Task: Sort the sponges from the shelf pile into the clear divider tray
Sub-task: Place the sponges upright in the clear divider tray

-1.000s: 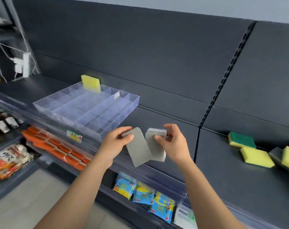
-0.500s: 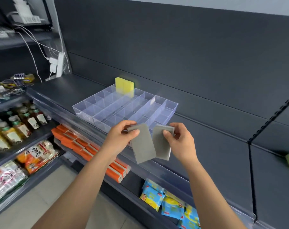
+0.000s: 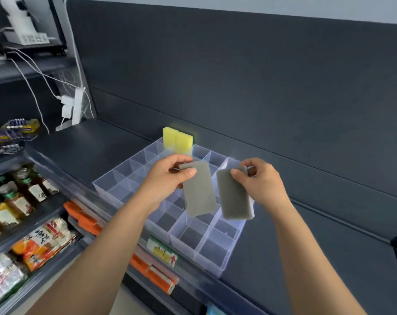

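Left hand (image 3: 168,178): pinches left grey sponge (image 3: 198,188) by its top edge. Right hand (image 3: 260,181): pinches right grey sponge (image 3: 235,194) likewise. Clear divider tray (image 3: 212,253) beneath both; two yellow sponges (image 3: 178,142) upright beyond the left hand.

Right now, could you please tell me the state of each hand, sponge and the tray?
left hand: pinching top of left sponge
right hand: pinching top of right sponge
left sponge: grey, hanging over tray
right sponge: grey, hanging over tray
yellow sponges: two, upright at tray's back
tray: on shelf, other visible compartments empty

Dark grey shelf (image 3: 97,146) — clear divider tray (image 3: 215,253) sits on it
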Demonstrator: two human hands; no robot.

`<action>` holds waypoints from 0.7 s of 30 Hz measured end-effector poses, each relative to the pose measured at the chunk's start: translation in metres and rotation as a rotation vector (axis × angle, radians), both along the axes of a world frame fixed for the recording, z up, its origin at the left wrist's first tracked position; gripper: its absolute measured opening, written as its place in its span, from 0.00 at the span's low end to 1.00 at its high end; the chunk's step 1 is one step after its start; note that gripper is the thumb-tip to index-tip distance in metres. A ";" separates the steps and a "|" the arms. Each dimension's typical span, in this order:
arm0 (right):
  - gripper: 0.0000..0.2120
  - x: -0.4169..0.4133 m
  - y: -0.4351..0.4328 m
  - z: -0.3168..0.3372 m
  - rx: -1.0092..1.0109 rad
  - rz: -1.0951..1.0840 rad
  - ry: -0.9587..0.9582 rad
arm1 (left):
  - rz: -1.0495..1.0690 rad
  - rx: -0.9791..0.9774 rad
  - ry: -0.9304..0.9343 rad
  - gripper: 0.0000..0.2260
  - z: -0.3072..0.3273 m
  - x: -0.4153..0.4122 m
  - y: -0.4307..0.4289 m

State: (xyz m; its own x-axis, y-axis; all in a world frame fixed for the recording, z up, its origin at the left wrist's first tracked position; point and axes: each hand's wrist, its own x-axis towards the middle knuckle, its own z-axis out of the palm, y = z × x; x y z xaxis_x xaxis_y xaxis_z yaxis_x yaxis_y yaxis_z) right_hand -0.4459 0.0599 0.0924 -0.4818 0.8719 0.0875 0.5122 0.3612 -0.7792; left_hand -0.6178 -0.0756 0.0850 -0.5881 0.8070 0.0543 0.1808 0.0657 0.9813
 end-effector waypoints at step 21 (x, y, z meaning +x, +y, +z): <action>0.12 -0.137 0.073 -0.030 0.128 -0.363 0.015 | -0.192 -0.036 0.482 0.14 -0.008 -0.150 0.146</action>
